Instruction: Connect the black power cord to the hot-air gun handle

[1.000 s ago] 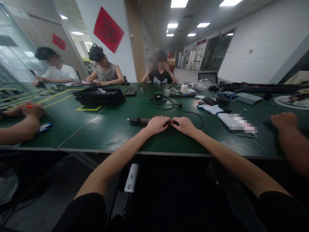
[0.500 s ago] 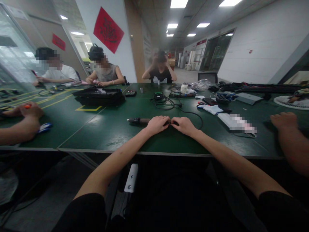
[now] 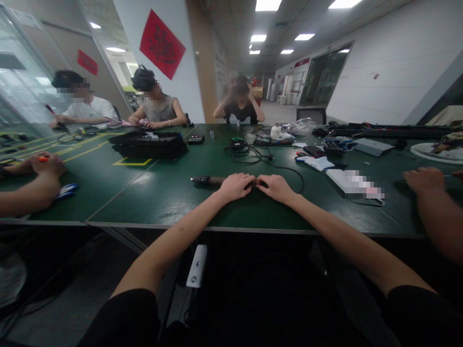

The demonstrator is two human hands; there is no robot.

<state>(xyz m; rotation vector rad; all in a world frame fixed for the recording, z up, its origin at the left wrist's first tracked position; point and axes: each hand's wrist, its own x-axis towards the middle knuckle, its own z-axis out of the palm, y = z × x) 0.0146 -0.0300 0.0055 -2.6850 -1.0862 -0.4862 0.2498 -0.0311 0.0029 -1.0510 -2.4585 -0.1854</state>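
Observation:
An electric screwdriver [image 3: 208, 180] lies level just above or on the green table, its silver tip pointing left. My left hand [image 3: 237, 186] is curled over its rear part, which hides the grip. My right hand [image 3: 275, 187] is closed beside it, its fingertips meeting those of my left hand at the tool's tail end. A black cord [image 3: 301, 176] curves down from the table's middle and disappears behind my right hand, where the fingers appear to pinch its end. What sits between the fingertips is mostly hidden.
A black open case [image 3: 148, 147] stands left on the green table [image 3: 173, 207]. Coiled cable [image 3: 249, 153], gloves [image 3: 316, 163] and a white pouch [image 3: 340, 182] lie ahead and right. Co-workers' hands [image 3: 48, 168] flank me; others sit opposite. A white fan grille [image 3: 430, 154] lies far right.
My hands stay almost in place, fingertips shifting very slightly. At the right edge, a co-worker's hand has moved a little left, and a thin tool shows beside it.

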